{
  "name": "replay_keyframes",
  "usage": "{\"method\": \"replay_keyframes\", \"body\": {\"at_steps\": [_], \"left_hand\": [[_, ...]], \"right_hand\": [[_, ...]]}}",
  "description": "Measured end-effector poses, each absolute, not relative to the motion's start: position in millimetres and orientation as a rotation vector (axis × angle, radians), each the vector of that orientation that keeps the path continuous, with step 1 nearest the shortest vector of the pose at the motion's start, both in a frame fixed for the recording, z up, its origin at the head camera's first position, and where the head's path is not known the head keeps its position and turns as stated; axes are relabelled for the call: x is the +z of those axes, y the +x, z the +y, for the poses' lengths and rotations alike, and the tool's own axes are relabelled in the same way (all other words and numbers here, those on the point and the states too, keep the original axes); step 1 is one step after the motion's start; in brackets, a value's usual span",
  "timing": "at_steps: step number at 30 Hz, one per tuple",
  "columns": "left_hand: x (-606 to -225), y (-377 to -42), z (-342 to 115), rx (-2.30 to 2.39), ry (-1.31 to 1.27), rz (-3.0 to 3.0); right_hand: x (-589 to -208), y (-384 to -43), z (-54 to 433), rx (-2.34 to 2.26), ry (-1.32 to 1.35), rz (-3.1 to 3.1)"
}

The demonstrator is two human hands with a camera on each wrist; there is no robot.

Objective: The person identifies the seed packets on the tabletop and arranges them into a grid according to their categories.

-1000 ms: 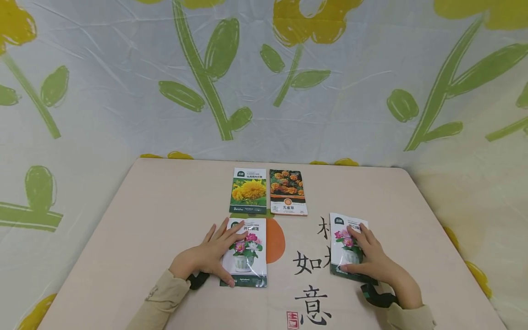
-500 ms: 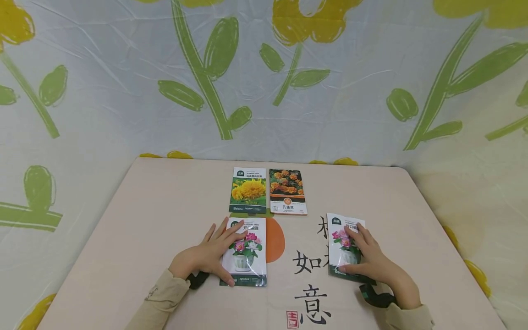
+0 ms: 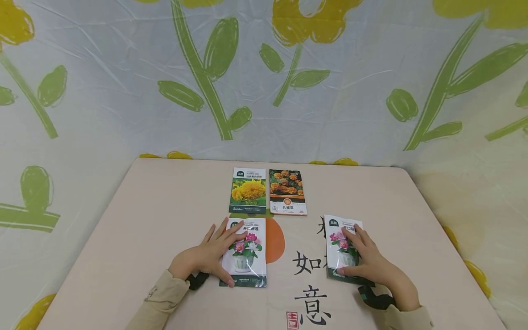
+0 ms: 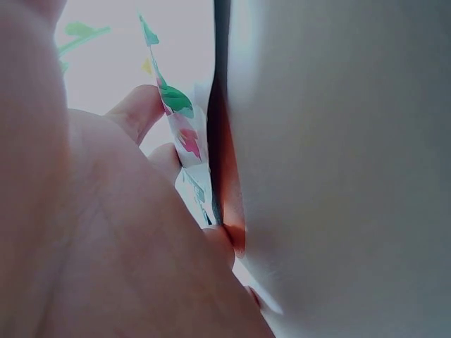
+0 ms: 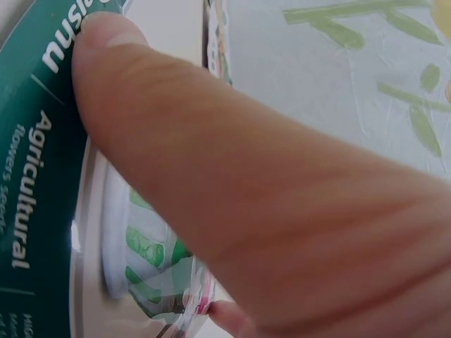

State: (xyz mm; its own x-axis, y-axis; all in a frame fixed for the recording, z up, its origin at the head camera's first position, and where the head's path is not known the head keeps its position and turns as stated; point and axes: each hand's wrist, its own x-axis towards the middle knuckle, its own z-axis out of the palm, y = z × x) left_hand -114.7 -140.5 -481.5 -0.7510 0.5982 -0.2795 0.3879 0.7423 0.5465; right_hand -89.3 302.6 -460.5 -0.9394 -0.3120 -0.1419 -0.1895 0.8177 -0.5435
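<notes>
In the head view, a white-and-green seed packet [image 3: 251, 252] with potted pink flowers lies left of centre on the table. My left hand [image 3: 212, 252] rests over its left side with spread fingers. A like seed packet [image 3: 336, 250] lies to the right, slightly tilted. My right hand [image 3: 375, 261] covers its right side, index finger and thumb on its printed face. The right wrist view shows the thumb [image 5: 162, 113] across the packet's green band [image 5: 35, 190], and the packet bows a little. From the left wrist, the fingers touch the packet's face [image 4: 187, 141].
Behind lie two more packets side by side, one with yellow flowers [image 3: 248, 190] and one with orange flowers [image 3: 288, 192]. Black brush characters [image 3: 307, 263] and an orange disc [image 3: 275, 240] are printed on the pale tablecloth [image 3: 165, 206]. A flower-patterned curtain [image 3: 342, 128] hangs beyond.
The right hand has moved slightly left along with its packet, which covers more of the printed characters. The left hand and the other packets keep their places.
</notes>
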Motion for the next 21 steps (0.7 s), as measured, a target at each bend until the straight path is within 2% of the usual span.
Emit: {"method": "replay_keyframes", "body": {"at_steps": [21], "left_hand": [[-480.1, -113.7, -139.9, 0.660, 0.737, 2.491]], "right_hand": [[-457.3, -86.0, 292.7, -0.792, -0.385, 2.767]]}}
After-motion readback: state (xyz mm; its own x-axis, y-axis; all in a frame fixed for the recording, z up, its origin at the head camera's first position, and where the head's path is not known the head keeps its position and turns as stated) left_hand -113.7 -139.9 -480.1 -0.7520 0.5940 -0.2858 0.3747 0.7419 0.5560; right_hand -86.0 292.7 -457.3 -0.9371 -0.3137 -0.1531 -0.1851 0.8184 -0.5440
